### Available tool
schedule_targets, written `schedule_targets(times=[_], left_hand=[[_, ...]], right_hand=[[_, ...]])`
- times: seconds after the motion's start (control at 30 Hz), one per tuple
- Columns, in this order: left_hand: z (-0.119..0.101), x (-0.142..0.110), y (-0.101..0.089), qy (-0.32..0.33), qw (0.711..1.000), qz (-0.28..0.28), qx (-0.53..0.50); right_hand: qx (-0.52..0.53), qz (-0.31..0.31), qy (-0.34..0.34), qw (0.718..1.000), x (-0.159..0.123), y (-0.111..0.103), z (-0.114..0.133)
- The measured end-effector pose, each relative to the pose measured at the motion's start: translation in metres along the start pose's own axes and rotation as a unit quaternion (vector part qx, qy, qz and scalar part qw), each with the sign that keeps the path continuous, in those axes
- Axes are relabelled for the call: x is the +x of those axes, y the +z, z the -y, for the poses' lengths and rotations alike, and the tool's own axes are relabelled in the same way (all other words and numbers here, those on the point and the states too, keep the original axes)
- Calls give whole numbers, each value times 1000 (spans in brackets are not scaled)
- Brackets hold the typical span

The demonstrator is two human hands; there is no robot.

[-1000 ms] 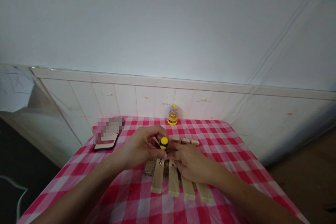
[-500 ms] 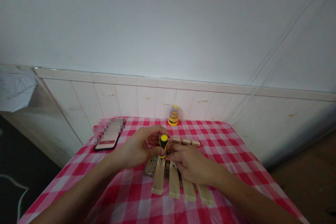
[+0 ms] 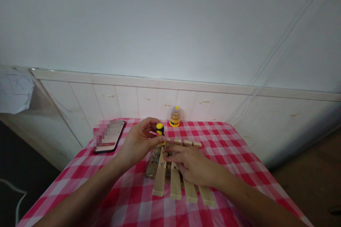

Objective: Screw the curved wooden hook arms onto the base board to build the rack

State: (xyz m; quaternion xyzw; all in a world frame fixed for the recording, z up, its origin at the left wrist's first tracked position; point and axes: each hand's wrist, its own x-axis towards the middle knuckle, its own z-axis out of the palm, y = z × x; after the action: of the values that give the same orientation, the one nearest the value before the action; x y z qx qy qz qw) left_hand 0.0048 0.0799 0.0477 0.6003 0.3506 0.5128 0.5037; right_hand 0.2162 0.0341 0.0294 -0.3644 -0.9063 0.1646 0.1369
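My left hand (image 3: 138, 142) is closed round a short screwdriver (image 3: 160, 129) with a yellow and black handle, held upright just above the far end of the leftmost wooden slat (image 3: 160, 175). Several pale slats lie side by side over a cross piece (image 3: 152, 165) on the checked cloth. My right hand (image 3: 190, 163) lies on the slats with its fingers pressed down near the screwdriver's tip, holding the slats in place.
A black phone (image 3: 108, 137) lies at the table's far left. A small clear and yellow bit holder (image 3: 175, 116) stands at the far edge by the white panelled wall. The red and white checked tablecloth (image 3: 234, 149) covers the table; dark floor shows on both sides.
My left hand has lifted the screwdriver up and a little to the left, off the slat. My right hand has stayed on the slats.
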Motion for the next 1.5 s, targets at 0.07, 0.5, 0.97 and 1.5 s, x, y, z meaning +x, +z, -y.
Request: schedule_targets(times=[0.07, 0.5, 0.97, 1.5], left_hand=[[2, -1, 2, 0, 1000, -7, 8], [9, -4, 3, 14, 997, 31, 62], [14, -9, 8, 3, 993, 30, 115], [14, -6, 5, 19, 992, 81, 95]], right_hand=[[0, 0, -3, 1000, 0, 0, 0], [-15, 5, 10, 1000, 1, 0, 0], [-11, -12, 3, 1000, 1, 2, -1], [8, 7, 16, 1000, 4, -4, 5]])
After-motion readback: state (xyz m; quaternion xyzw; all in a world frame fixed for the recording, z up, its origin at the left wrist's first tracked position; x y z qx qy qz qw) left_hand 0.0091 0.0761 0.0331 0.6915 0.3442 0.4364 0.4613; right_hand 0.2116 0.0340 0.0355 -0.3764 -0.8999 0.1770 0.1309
